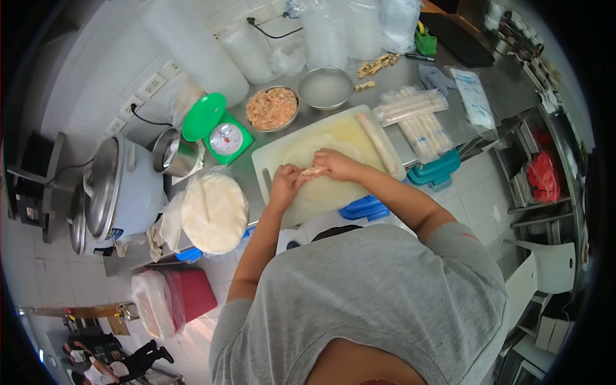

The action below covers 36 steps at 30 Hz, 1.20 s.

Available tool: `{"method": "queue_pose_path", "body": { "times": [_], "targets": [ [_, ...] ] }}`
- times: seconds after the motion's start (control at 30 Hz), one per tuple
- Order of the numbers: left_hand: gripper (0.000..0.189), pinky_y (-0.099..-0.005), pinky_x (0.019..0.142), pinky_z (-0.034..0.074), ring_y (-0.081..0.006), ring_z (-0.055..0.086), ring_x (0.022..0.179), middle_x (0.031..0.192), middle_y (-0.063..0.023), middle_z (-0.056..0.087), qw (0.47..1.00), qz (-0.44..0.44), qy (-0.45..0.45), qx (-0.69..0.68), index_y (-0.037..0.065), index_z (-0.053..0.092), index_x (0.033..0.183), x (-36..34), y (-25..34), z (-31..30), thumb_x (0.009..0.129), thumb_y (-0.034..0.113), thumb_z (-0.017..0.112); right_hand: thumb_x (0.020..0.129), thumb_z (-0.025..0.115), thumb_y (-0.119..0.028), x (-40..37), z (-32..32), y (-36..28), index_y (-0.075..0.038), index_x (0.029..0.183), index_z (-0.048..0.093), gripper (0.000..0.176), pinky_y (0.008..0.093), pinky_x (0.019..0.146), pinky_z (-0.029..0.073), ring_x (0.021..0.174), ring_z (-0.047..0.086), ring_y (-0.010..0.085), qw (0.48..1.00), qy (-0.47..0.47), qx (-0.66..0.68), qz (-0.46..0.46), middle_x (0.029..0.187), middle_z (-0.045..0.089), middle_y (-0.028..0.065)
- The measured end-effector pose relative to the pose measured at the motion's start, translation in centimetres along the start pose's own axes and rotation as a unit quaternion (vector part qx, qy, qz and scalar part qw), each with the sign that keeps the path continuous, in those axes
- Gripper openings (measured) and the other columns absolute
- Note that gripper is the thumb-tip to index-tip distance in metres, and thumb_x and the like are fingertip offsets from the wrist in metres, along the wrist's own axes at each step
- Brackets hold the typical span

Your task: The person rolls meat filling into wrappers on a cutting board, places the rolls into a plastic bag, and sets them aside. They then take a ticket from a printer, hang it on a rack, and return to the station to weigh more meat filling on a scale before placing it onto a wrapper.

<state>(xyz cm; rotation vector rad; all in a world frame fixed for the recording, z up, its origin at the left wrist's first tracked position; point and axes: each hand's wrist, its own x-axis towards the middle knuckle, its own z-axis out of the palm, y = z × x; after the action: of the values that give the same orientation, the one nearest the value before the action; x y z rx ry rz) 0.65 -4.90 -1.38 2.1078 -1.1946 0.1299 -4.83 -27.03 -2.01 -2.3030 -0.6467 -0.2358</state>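
My left hand (285, 184) is closed, its fingertips pinching one end of a strip of minced meat filling (314, 171). At the strip's other end, my right hand (335, 164) has its fingers closed on the filling too. Under both hands lies a thin pale wrapper sheet (308, 151) on the white cutting board (269, 158). A long pale roll (376, 142) rests along the board's right side. Beyond the board stands a metal bowl of orange-pink minced filling (273, 109). To the left, a round stack of pale wrapper sheets (214, 215) sits in plastic.
A green kitchen scale (226, 138), a steel pot (175, 152) and a large cooker (122, 186) stand left. Behind the board is a metal bowl (325, 88). Bagged rolls (420, 125) and clothespins (378, 64) lie right. A person (122, 369) is in the distance.
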Motion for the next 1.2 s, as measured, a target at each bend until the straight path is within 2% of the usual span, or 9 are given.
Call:
{"method": "queue_pose_path", "body": {
  "times": [0.13,0.27,0.37,0.43,0.57,0.77,0.87,1.07,1.2],
  "targets": [
    [0.029,-0.0375,0.075,0.039,-0.0239,0.054,0.082,0.083,-0.0047,0.060,0.998,-0.037,0.030,0.029,0.011,0.071,0.093,0.2,1.1,-0.7,0.070,0.027,0.075,0.073,0.072,-0.022,-0.3,-1.7,-1.2,-0.007,0.097,0.063,0.030,0.0381,0.081,0.042,0.093,0.051,0.0280,0.998,0.006,0.053,0.040,0.091,0.055,0.0084],
    [0.029,-0.0364,0.078,0.033,-0.0215,0.053,0.085,0.085,-0.0032,0.060,0.998,0.004,0.021,0.052,0.014,0.071,0.095,1.4,3.0,-0.7,0.072,0.030,0.073,0.071,0.071,-0.019,0.0,-3.4,-2.1,-0.008,0.103,0.063,0.035,0.0373,0.082,0.043,0.095,0.052,0.0282,0.991,-0.009,0.123,0.046,0.094,0.057,0.0088],
    [0.029,-0.0370,0.079,0.032,-0.0199,0.053,0.086,0.085,-0.0013,0.061,0.997,0.008,-0.011,0.076,0.015,0.070,0.096,1.7,3.1,-0.3,0.072,0.032,0.073,0.069,0.073,-0.020,-0.3,-1.8,0.8,-0.008,0.104,0.063,0.038,0.0378,0.082,0.043,0.096,0.052,0.0282,0.993,-0.038,0.090,0.062,0.095,0.056,0.0091],
    [0.027,-0.0377,0.078,0.031,-0.0191,0.053,0.085,0.084,0.0002,0.061,0.996,0.003,-0.026,0.081,0.015,0.071,0.093,1.7,3.5,-0.6,0.072,0.032,0.072,0.070,0.072,-0.019,-0.9,-3.0,-0.8,-0.008,0.100,0.063,0.033,0.0379,0.081,0.043,0.095,0.052,0.0284,0.998,-0.013,0.061,0.032,0.094,0.056,0.0088],
    [0.025,-0.0378,0.078,0.029,-0.0191,0.052,0.085,0.083,0.0016,0.061,0.991,0.032,0.007,0.129,0.016,0.072,0.087,1.9,3.8,0.5,0.070,0.033,0.073,0.068,0.073,-0.018,-1.7,-2.5,-0.8,-0.007,0.096,0.062,0.032,0.0380,0.080,0.043,0.094,0.052,0.0287,1.000,0.002,0.004,0.023,0.092,0.055,0.0086],
    [0.026,-0.0379,0.078,0.028,-0.0191,0.053,0.087,0.084,0.0016,0.062,0.990,0.018,-0.039,0.133,0.016,0.072,0.087,2.9,3.9,0.2,0.070,0.036,0.073,0.066,0.075,-0.019,-1.9,-3.4,-0.5,-0.008,0.097,0.062,0.035,0.0404,0.082,0.042,0.095,0.053,0.0299,0.996,-0.058,0.033,0.060,0.094,0.054,0.0089],
    [0.025,-0.0385,0.078,0.028,-0.0188,0.053,0.086,0.083,0.0016,0.063,0.991,0.036,-0.023,0.129,0.016,0.072,0.086,3.4,4.5,0.5,0.071,0.036,0.072,0.068,0.074,-0.019,-2.7,-3.7,-0.6,-0.009,0.097,0.062,0.033,0.0404,0.078,0.043,0.089,0.055,0.0301,0.999,0.002,0.020,0.049,0.088,0.055,0.0095],
    [0.023,-0.0390,0.078,0.029,-0.0194,0.053,0.087,0.081,0.0013,0.064,0.988,0.032,-0.043,0.147,0.015,0.072,0.083,4.1,4.4,1.3,0.073,0.035,0.071,0.071,0.072,-0.019,-2.8,-3.9,0.4,-0.008,0.098,0.064,0.030,0.0389,0.073,0.045,0.081,0.057,0.0292,0.996,-0.030,0.032,0.073,0.084,0.057,0.0096],
    [0.021,-0.0394,0.078,0.029,-0.0197,0.054,0.087,0.081,0.0013,0.064,0.989,0.039,-0.019,0.145,0.016,0.072,0.083,4.6,5.1,1.7,0.074,0.035,0.070,0.073,0.071,-0.019,-2.9,-5.2,-0.4,-0.007,0.096,0.066,0.026,0.0367,0.073,0.046,0.079,0.057,0.0284,0.990,0.013,0.098,0.101,0.086,0.058,0.0090]
  ]
}}
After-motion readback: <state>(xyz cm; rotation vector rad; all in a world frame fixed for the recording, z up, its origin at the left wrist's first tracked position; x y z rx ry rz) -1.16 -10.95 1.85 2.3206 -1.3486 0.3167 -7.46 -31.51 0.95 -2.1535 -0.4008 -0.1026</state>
